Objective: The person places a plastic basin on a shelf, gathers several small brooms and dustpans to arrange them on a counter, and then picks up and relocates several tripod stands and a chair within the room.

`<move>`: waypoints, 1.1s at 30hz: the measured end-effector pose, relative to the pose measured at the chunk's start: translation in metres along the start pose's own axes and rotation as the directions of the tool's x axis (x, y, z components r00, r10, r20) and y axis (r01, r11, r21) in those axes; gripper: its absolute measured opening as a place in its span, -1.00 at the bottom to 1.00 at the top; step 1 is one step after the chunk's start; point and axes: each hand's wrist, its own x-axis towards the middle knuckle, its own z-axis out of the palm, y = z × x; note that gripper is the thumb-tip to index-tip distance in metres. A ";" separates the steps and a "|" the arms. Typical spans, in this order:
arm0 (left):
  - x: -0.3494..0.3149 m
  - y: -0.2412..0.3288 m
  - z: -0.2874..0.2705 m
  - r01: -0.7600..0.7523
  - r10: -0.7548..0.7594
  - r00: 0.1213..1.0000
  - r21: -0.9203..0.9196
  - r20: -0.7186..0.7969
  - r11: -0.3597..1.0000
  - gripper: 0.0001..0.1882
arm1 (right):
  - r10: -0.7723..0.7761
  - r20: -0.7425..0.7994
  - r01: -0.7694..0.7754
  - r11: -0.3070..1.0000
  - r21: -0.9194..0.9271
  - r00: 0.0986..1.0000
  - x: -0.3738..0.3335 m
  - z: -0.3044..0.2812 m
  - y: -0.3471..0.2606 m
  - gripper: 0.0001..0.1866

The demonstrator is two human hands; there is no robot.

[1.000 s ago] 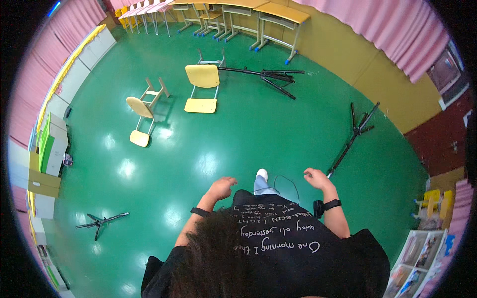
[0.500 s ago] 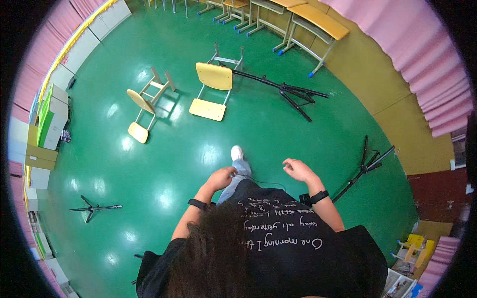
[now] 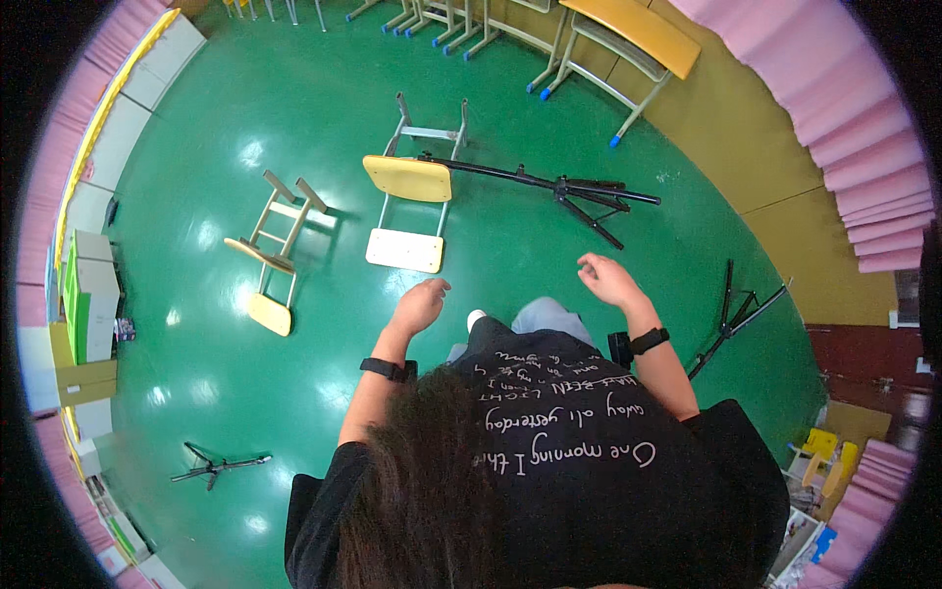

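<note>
Our left hand and right hand hover apart, empty, above a shiny green floor where yellow chairs and black stands lie; pink curtains hang either side.

On the floor, a left chair and a right chair lie side by side. To their right lies a stand; desks stand behind them.
</note>
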 end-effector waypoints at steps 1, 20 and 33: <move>0.016 -0.004 -0.006 0.002 -0.002 1.000 -0.004 0.016 1.000 -0.75 | -0.001 -0.011 0.002 1.000 0.027 1.000 0.017 -0.005 -0.001 -0.72; 0.298 -0.077 -0.054 0.295 -0.292 0.955 -0.211 0.049 0.932 -0.74 | -0.158 0.504 0.282 0.943 -0.179 0.849 0.472 -0.047 0.026 -0.76; 0.348 -0.157 -0.003 0.355 -0.312 0.934 -0.376 0.173 0.856 -0.67 | 0.412 0.209 -0.385 0.909 -0.161 0.887 0.679 0.133 0.054 -0.75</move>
